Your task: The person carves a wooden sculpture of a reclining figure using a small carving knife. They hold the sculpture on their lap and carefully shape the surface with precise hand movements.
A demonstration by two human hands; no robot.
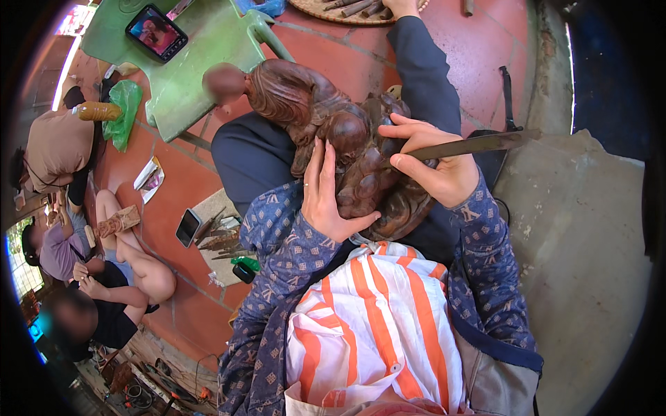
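Note:
A dark brown carved wooden statue (345, 132) lies across my lap, its rounded folds and bulges facing up. My left hand (323, 197) rests flat on its near left side, fingers stretched out and thumb apart. On the right, my right hand (440, 166) pinches a long, thin, flat blade-like tool (485, 143) between thumb and fingers. The tool's inner end meets the carving; the other end sticks out to the right past my wrist. Its exact kind I cannot make out.
A green plastic chair (198, 80) with a phone (157, 33) on it stands at upper left. Carving tools (220, 243) and another phone (188, 227) lie on the floor at left. Other people sit farther left. A round woven tray (326, 12) holds sticks at the top.

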